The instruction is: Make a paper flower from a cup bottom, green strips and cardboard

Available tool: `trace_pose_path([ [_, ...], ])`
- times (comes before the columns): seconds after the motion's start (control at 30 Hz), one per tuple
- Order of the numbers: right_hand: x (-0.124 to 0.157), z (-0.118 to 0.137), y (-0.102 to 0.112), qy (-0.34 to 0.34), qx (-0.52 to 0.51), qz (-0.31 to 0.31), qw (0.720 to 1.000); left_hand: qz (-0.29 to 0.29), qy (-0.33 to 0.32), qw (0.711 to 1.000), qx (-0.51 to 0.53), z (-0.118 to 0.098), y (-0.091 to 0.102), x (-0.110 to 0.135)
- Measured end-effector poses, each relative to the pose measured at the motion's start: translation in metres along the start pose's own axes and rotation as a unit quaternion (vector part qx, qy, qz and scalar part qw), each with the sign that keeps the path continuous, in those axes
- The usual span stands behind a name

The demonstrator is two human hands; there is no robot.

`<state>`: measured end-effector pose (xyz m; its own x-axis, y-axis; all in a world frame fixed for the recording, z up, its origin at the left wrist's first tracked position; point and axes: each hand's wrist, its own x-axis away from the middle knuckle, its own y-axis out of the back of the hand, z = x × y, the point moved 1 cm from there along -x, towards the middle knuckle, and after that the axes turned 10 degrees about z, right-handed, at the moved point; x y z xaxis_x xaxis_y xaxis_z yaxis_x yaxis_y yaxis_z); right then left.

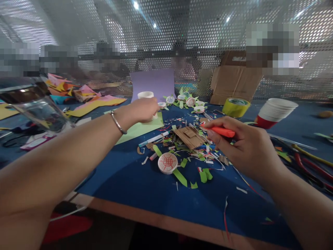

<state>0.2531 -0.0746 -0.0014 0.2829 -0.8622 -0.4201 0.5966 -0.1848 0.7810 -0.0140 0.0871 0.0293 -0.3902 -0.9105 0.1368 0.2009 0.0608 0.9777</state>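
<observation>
orange marker point(222, 131) pinched in right hand point(244, 140), left hand point(145, 109) curled, its hold unclear, white cup point(145, 94) partly hidden

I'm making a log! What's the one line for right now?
left hand: at green paper, grip unclear | right hand: holding orange pen-like tool | red-patterned disc: on blue table
</observation>
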Motion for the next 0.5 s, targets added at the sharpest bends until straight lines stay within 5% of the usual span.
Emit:
trace_pose_path([
  [0.27, -0.001, 0.001, -0.002, -0.006, 0.007, 0.024, 1.000, -0.078, -0.027, 0.996, -0.028, 0.029, -0.009, 0.045],
  [0.5, -0.002, -0.003, -0.006, -0.007, 0.009, 0.033, 0.999, -0.085, -0.038, 0.995, -0.047, 0.032, -0.010, 0.043],
])
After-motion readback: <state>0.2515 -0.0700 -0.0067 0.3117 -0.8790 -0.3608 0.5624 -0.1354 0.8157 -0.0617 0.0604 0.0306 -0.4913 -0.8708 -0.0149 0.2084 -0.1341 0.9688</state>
